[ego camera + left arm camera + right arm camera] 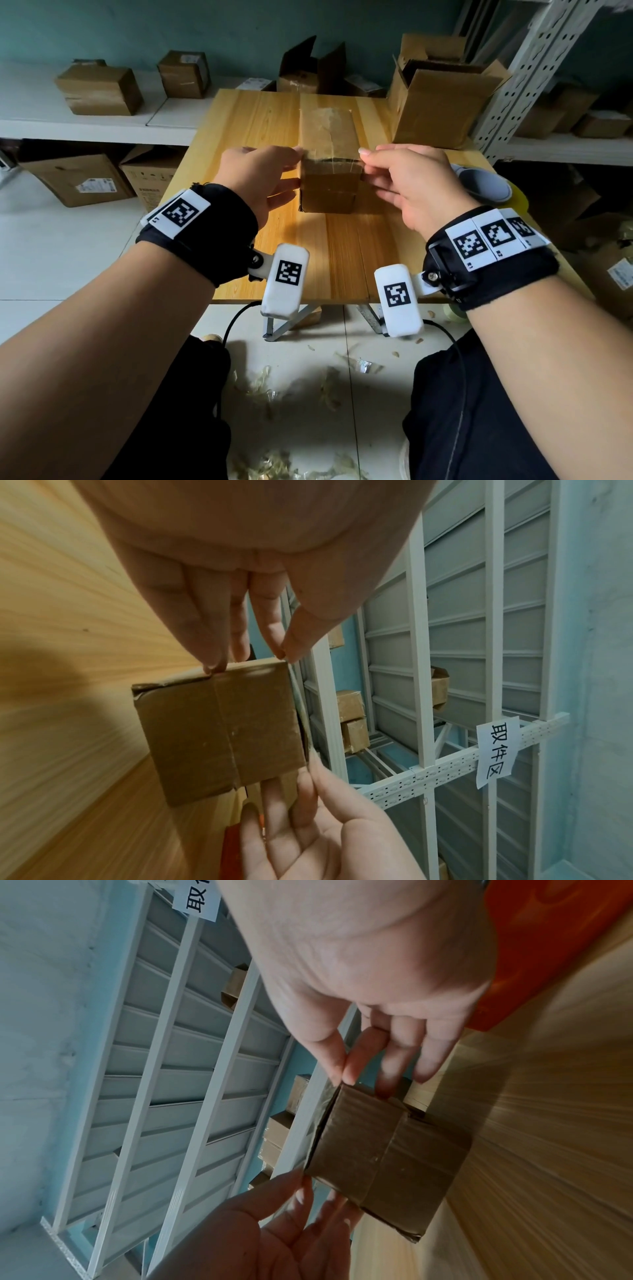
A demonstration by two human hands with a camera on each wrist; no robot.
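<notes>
The wooden desk [239,113] carries a small cardboard box [329,192] at its middle, sitting flat and well apart from the open carton [442,102] at the far right corner. The left hand [253,174] and right hand [411,185] flank the box's near top edge. Each has thumb and forefinger pinched together on an end of the clear tape [330,159] stretched along that edge. Likely risk: pulled unevenly, the thin tape could split and leave strips stuck. With nothing pressing the light box down, a hard tug might lift or skid it.
</notes>
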